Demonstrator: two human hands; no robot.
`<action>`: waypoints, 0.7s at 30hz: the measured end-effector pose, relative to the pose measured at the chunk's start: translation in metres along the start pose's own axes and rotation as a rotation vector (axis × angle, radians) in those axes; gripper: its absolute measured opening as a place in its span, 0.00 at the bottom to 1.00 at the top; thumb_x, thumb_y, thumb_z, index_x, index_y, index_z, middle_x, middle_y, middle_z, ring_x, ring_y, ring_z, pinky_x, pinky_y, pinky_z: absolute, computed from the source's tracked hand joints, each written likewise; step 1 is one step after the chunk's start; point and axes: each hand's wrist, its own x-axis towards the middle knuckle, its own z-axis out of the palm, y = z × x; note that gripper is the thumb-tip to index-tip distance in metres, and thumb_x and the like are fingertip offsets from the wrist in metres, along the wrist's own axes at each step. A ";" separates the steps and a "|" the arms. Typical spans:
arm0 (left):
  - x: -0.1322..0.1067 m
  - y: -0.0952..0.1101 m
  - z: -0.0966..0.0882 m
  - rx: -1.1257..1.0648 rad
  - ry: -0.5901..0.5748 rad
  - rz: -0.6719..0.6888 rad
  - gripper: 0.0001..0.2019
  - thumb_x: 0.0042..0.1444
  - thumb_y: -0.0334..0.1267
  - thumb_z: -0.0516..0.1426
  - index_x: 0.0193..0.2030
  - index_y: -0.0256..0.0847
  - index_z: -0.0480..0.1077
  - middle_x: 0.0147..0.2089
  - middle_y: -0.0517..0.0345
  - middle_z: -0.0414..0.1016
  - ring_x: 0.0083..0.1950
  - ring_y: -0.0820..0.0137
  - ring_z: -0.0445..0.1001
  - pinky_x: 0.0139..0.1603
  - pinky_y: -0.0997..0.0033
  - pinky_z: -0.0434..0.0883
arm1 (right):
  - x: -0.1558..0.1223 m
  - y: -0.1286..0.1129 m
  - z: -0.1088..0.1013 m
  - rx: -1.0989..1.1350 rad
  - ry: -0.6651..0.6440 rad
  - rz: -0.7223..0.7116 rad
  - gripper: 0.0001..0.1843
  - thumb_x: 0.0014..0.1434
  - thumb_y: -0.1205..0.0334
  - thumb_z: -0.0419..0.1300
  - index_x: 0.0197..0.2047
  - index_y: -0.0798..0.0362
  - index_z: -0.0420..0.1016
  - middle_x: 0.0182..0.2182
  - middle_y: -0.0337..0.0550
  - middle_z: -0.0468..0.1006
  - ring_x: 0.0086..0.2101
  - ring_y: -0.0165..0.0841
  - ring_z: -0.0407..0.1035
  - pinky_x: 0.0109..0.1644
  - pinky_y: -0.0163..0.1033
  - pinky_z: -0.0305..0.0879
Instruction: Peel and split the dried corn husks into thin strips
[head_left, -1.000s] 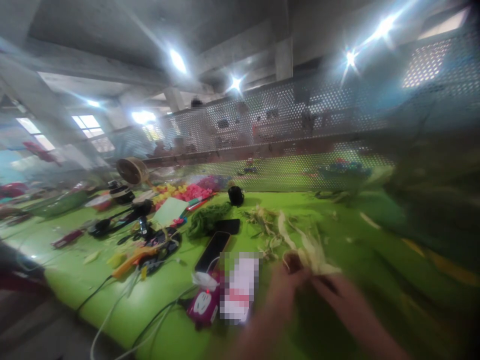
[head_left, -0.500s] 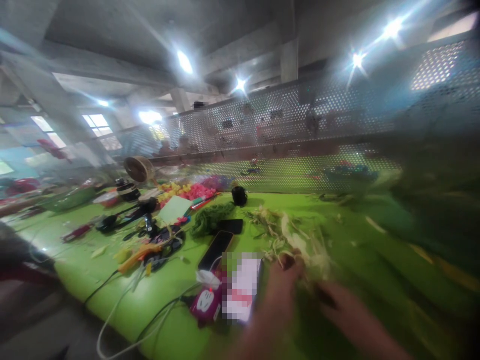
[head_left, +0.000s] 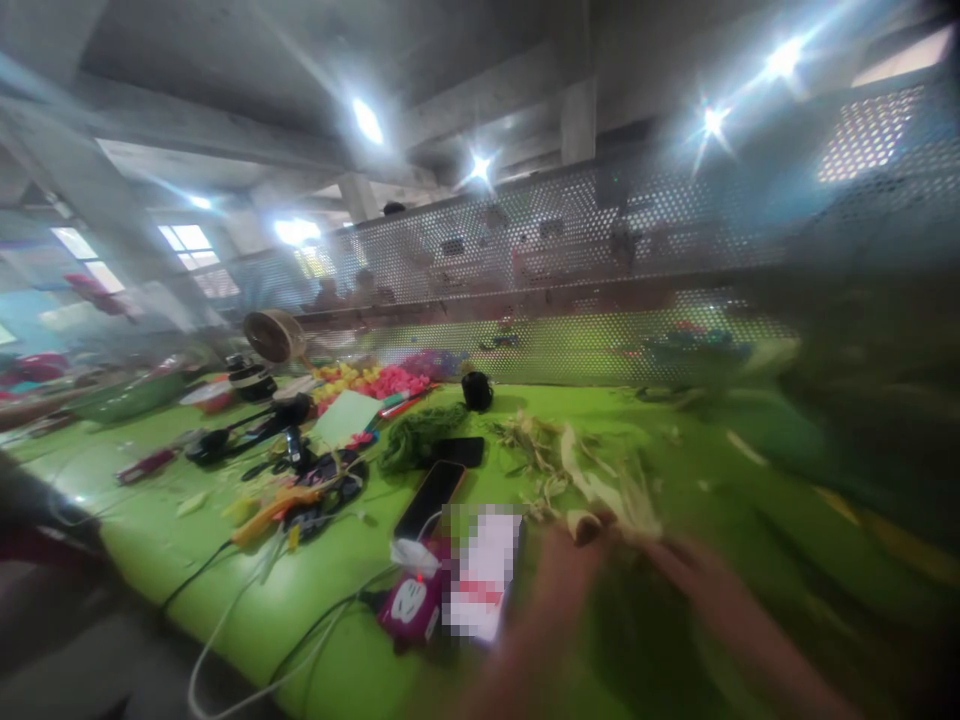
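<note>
My left hand (head_left: 571,552) is closed, its fingers curled round the lower end of some pale husk strips (head_left: 600,485). A rolled, cream-coloured end shows at its fingertips. From the right, my right hand (head_left: 671,560) reaches in, and its fingers pinch at the same strips close to my left fingertips. Both hands are somewhat blurred, so the exact grip of the right is hard to make out. The strips fan out upward and to the right over the green tabletop (head_left: 420,670). Several thin, twisted shreds lie just beyond the hands.
Left of my hands lie a lit phone (head_left: 486,575), a purple box (head_left: 409,605) with a cable, and a dark phone (head_left: 431,495). Farther left are an orange-handled tool (head_left: 266,515) and black tools (head_left: 247,430). A perforated metal partition (head_left: 525,250) stands behind.
My right hand has moved up and left, bringing its fingers against the strips beside my left hand. The left hand has shifted slightly, and the view has moved a little.
</note>
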 end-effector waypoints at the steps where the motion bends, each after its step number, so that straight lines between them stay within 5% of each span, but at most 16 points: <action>1: -0.002 0.000 0.001 0.026 -0.024 -0.010 0.22 0.34 0.43 0.72 0.36 0.34 0.77 0.34 0.50 0.78 0.37 0.65 0.74 0.42 0.69 0.68 | 0.001 -0.002 -0.001 0.008 0.036 0.024 0.20 0.55 0.44 0.55 0.34 0.50 0.78 0.28 0.43 0.80 0.30 0.38 0.73 0.32 0.39 0.67; 5: -0.007 0.000 0.002 0.136 -0.089 -0.034 0.22 0.38 0.49 0.70 0.36 0.36 0.77 0.31 0.53 0.77 0.33 0.68 0.72 0.37 0.71 0.66 | 0.001 -0.006 -0.005 0.005 0.131 0.059 0.17 0.50 0.45 0.58 0.24 0.49 0.76 0.22 0.41 0.78 0.25 0.35 0.68 0.28 0.38 0.65; 10: -0.008 -0.002 0.002 0.228 -0.136 -0.092 0.21 0.43 0.54 0.66 0.35 0.39 0.76 0.25 0.60 0.72 0.26 0.73 0.66 0.29 0.75 0.61 | -0.001 -0.005 -0.009 -0.009 0.208 0.050 0.15 0.52 0.48 0.56 0.24 0.49 0.76 0.24 0.42 0.79 0.27 0.37 0.70 0.31 0.39 0.65; 21: -0.017 0.005 0.006 0.198 -0.194 -0.068 0.18 0.46 0.53 0.65 0.34 0.40 0.71 0.23 0.65 0.62 0.26 0.76 0.57 0.31 0.74 0.58 | -0.001 -0.015 -0.027 -0.076 0.329 -0.046 0.18 0.53 0.48 0.52 0.18 0.45 0.72 0.19 0.43 0.75 0.23 0.39 0.68 0.29 0.44 0.65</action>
